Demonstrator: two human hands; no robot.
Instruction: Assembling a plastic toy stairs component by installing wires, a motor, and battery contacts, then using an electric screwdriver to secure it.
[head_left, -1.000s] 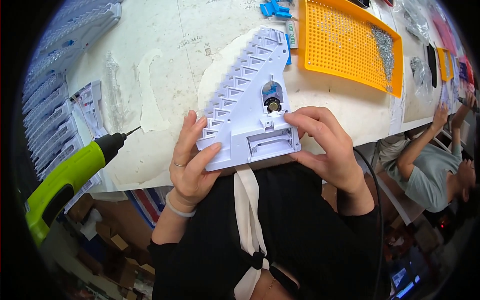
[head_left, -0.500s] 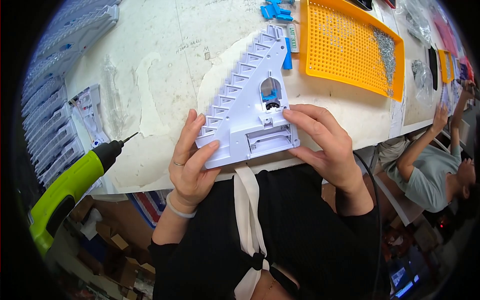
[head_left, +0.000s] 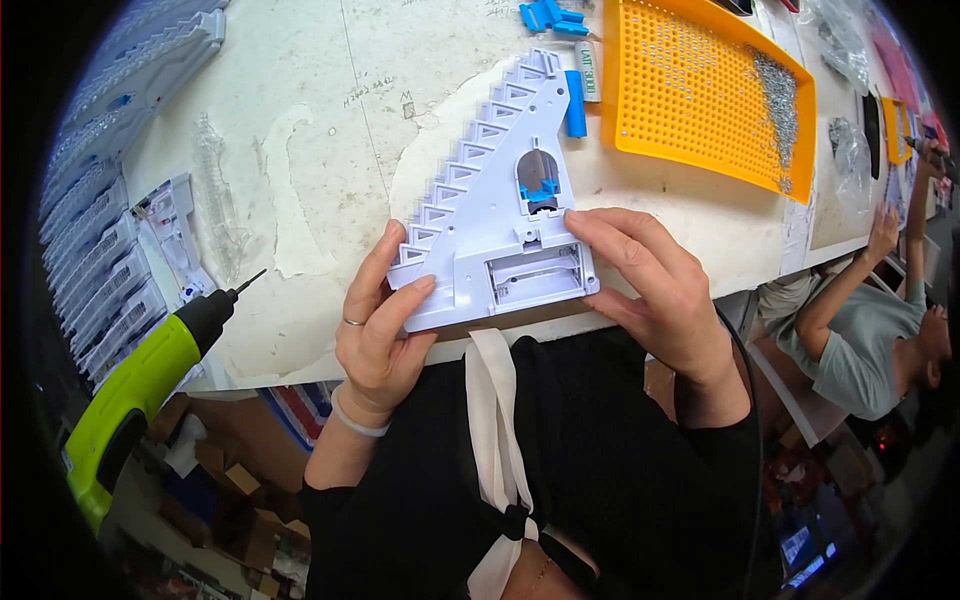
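Note:
Between my two hands is a white plastic stair-shaped housing (head_left: 485, 215), its stepped edge toward the left. It has a battery compartment near its lower edge and an arched opening with a small blue part inside. My left hand (head_left: 378, 325) grips the lower left corner, fingers over the top face. At the lower right corner my right hand (head_left: 650, 285) pinches the edge, with fingertips beside the battery compartment. A blue cylinder (head_left: 575, 104) and a white-and-green battery-like cylinder (head_left: 590, 72) lie by the housing's upper tip.
A yellow perforated tray (head_left: 700, 165) with many small screws stands at the back right. Blue plastic parts (head_left: 552, 17) lie at the far edge. On the left are a green electric screwdriver (head_left: 150, 370), stacked white housings (head_left: 100, 270) and a clear plastic piece (head_left: 218, 195). A co-worker (head_left: 860, 340) sits at right.
The housing, still in both hands, has shifted slightly left and changed its tilt a little. My grip looks the same. At right, the co-worker's raised hand has moved slightly.

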